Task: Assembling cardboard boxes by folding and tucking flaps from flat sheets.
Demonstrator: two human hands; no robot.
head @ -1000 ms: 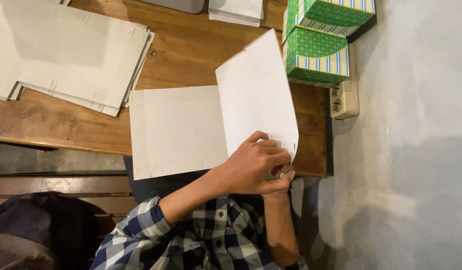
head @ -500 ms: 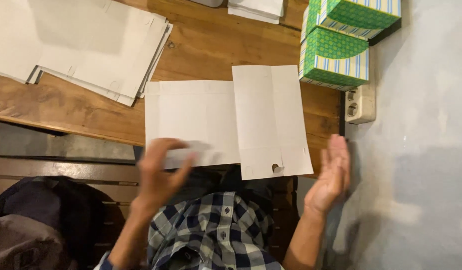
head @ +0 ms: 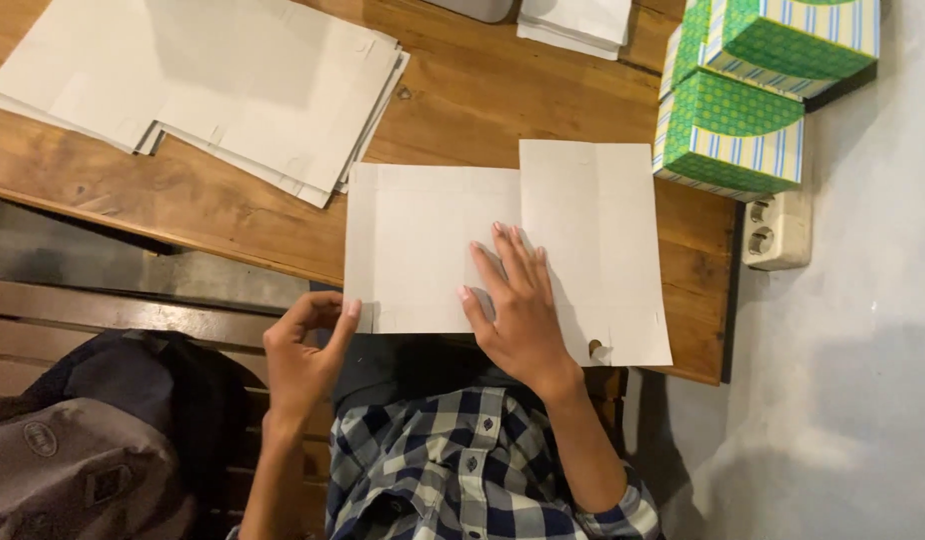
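Note:
A white flat cardboard sheet (head: pixel 593 230) with fold lines lies unfolded at the near edge of the wooden table (head: pixel 463 100), partly hanging over it. My right hand (head: pixel 518 300) rests flat on the sheet's middle, fingers spread, pressing it down. My left hand (head: pixel 305 345) is at the sheet's near left corner, thumb and fingers pinching the edge there.
A stack of similar white sheets (head: pixel 213 85) lies at the table's far left. Two green patterned boxes (head: pixel 748 95) stand stacked at the far right beside a wall socket (head: pixel 778 230). More white sheets (head: pixel 578 22) sit at the far edge. A dark bag (head: pixel 93 450) rests on the bench, lower left.
The raised right panel has been laid flat. My right hand moved from off the table's right side onto the sheet's middle; my left hand shifted to the near left corner.

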